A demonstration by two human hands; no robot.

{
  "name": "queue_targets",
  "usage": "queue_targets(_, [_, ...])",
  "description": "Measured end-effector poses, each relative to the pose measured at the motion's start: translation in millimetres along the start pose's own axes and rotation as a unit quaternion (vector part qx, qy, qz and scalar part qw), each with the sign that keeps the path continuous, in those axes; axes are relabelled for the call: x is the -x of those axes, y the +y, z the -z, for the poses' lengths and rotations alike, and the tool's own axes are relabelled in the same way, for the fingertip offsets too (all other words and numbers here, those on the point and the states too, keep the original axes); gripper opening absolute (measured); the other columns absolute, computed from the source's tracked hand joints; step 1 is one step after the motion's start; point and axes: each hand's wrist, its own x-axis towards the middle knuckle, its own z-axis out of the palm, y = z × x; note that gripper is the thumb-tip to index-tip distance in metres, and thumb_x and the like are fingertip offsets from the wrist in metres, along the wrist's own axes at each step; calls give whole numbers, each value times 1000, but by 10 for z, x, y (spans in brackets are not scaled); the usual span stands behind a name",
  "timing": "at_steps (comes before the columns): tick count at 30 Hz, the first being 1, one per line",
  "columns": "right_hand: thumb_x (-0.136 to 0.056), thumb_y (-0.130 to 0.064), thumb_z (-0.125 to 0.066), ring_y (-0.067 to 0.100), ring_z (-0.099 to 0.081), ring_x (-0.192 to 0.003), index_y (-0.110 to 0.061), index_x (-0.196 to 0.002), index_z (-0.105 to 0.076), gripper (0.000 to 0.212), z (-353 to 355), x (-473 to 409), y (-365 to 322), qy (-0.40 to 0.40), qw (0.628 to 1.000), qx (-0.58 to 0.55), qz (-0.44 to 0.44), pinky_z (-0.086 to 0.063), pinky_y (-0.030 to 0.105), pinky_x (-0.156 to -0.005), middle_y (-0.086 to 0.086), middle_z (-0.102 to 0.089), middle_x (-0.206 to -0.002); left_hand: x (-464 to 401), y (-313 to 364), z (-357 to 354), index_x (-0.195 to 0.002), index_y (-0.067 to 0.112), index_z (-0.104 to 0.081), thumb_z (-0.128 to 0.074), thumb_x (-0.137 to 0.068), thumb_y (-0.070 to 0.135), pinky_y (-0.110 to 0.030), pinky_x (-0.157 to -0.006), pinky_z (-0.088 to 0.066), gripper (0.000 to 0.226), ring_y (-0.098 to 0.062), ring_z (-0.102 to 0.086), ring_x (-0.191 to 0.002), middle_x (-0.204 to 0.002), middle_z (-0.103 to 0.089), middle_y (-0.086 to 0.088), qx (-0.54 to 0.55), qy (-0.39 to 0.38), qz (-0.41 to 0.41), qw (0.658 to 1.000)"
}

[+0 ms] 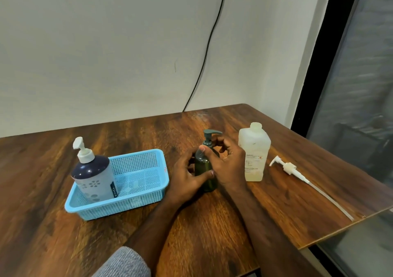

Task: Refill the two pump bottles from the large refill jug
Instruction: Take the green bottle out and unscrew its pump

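The small dark green plastic pump bottle stands on the wooden desk, just left of the translucent square refill jug, whose neck is uncapped. The left hand grasps its body; the right hand curls its fingers around the pump collar. Judging by this, the pump is being unscrewed; next it needs lifting straight out. The navy-topped pump bottle waits in the blue basket, left of the jug.

Glossy wood-grain table, perforated plastic basket
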Motion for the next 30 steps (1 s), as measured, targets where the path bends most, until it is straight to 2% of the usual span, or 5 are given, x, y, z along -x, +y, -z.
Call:
queue_targets(9, [-86, -19, -78, 1, -67, -101, -27, -107, -67, 25, 44, 28, -21, -19, 999, -38, -19, -55, 19, -85, -10, -72, -105, 45, 38, 13, -129, 21, -51, -83, -74, 22, -50, -100, -52, 63, -25, -62, -119, -125, -65, -5, 112, -25, 54, 992])
queue_targets(13, [-93, -15, -69, 4, -67, -106, -23, -113, -70, 21, 103, 42, 37, -35, 998, -49, -29, -55, 25, -89, -8, -73, -111, 63, 59, 42, -133, 9, -51, -75, -80, 6, -38, -96, -54, 57, -24, -63, -118, -123, -67, -8, 151, -47, 71, 985])
queue_targets(17, [-100, -17, -58, 2, -60, -120, -19, -132, -63, 32, 115, 92, 49, -33, 998, -47, -39, -51, 25, -99, -7, -67, -129, 65, 50, 44, -137, 14, -50, -74, -82, 13, -38, -98, -53, 60, -20, -61, -121, -128, -65, -5, 156, -59, 84, 982])
queue_targets(22, [-84, -12, -78, -1, -64, -106, -19, -111, -64, 32, 63, 116, -34, 14, 999, -44, -13, -51, 12, -84, -11, -68, -110, 55, 40, 52, -136, 16, -52, -74, -81, 13, -33, -96, -54, 60, -16, -61, -121, -129, -65, -1, 157, -56, 87, 982])
queue_targets(30, [-96, -8, -62, 6, -65, -110, -24, -116, -55, 26, 44, 116, -28, 23, 998, -54, -20, -55, 26, -92, -8, -66, -113, 43, 52, 65, -135, 15, -52, -71, -82, 10, -32, -97, -54, 57, -16, -62, -119, -127, -66, -1, 173, -70, 86, 979])
